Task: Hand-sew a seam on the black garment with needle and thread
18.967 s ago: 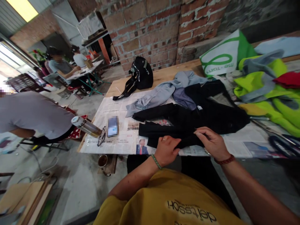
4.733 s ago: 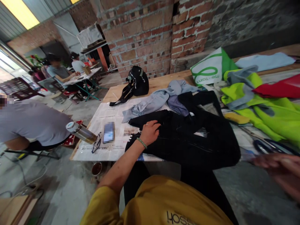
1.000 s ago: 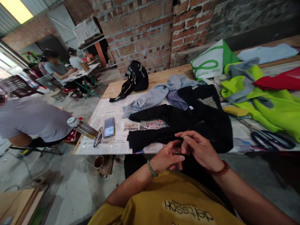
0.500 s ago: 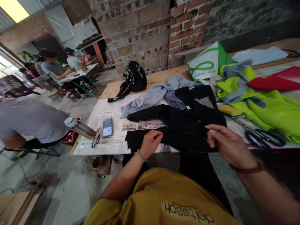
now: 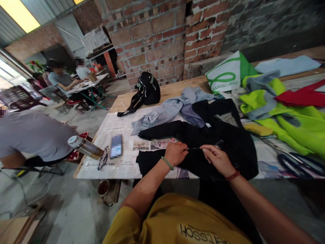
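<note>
Closing the wide gap of half a second ago, the left hand (image 5: 176, 154) and the right hand (image 5: 218, 161) are now facing each other, near together, over the black garment (image 5: 236, 145). That garment is lying along the near side of the table (image 5: 96, 176), its folds reaching the front edge, its cut end pointing left. Bare newspaper (image 5: 129, 167) is showing between that end and the phone (image 5: 116, 145); glasses (image 5: 105, 154) and a bottle (image 5: 86, 147) are bounding the left edge. Scissors (image 5: 278, 150) are lying to the right, their handles near the front edge, and a grey garment (image 5: 165, 110) is bordering the far side.

The left hand is curling its fingers inward; whether it is grasping cloth, I cannot tell. On the right, thumb and forefinger are coming nearly together while the other fingers are bending loosely. A thin pale line (image 5: 193, 148) is running between both sets of fingertips, too fine for telling what either is gripping.
</note>
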Action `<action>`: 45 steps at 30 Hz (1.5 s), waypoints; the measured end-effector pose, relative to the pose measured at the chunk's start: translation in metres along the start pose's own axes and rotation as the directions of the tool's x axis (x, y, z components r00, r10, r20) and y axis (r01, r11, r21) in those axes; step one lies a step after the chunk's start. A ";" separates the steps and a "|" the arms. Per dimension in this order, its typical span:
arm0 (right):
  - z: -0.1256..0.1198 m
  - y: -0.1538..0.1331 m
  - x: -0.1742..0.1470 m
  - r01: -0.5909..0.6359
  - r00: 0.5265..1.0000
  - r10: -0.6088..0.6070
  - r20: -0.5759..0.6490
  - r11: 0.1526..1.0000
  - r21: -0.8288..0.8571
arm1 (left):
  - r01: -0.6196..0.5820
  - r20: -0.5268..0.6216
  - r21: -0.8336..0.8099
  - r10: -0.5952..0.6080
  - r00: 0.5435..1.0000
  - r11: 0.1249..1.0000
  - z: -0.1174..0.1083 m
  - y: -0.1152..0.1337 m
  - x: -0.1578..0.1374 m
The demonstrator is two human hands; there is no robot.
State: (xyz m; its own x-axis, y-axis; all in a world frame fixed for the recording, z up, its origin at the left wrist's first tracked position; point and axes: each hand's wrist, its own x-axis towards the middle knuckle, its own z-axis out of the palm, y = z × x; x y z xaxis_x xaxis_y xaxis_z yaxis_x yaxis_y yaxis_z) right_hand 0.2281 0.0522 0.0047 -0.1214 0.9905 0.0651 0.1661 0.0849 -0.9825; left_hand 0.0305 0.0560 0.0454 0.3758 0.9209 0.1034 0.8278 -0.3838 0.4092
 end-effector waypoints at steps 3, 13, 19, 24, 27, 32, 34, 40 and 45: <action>-0.001 0.012 0.003 -0.017 1.000 0.019 -0.015 0.996 0.082 | -0.106 -0.020 -0.012 0.105 0.994 0.994 -0.002 0.007 -0.003; -0.001 0.027 0.018 -0.052 0.998 0.055 -0.021 0.993 0.110 | 0.239 0.344 -0.472 -0.072 0.936 0.849 0.021 -0.021 0.026; 0.000 0.027 0.020 -0.079 0.996 0.081 -0.030 0.993 0.083 | 0.436 0.471 -0.733 -0.074 0.879 0.522 0.030 -0.039 0.032; 0.001 0.032 0.023 -0.095 0.995 0.097 -0.025 0.993 0.067 | 0.391 0.456 -0.851 0.122 0.882 0.351 0.035 -0.051 0.034; 0.001 0.035 0.024 -0.083 0.996 0.084 -0.027 0.994 0.065 | 0.384 0.449 -0.855 0.127 0.885 0.349 0.037 -0.055 0.036; 0.002 0.035 0.023 -0.052 0.996 0.056 -0.074 0.997 0.051 | 0.418 0.459 -0.792 -0.018 0.888 0.445 0.041 -0.054 0.039; 0.003 0.030 0.021 -0.031 0.995 0.034 -0.096 0.999 0.024 | 0.455 0.481 -0.752 -0.074 0.873 0.477 0.043 -0.052 0.039; 0.009 0.005 0.009 0.130 0.983 -0.165 -0.084 0.938 -0.320 | 0.424 0.419 -0.757 -0.129 0.899 0.496 0.044 -0.049 0.038; 0.017 0.008 0.001 0.256 0.967 -0.221 0.130 0.798 -0.546 | 0.405 0.371 -0.778 -0.168 0.913 0.481 0.046 -0.050 0.036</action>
State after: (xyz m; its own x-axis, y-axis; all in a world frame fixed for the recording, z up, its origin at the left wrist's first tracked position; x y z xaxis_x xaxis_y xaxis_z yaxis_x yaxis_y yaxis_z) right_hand 0.2130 0.0523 -0.0063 -0.2811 0.9244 0.2577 0.6356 0.3806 -0.6717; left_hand 0.0221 0.1055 -0.0125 0.3588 0.8801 -0.3111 0.2266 0.2412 0.9437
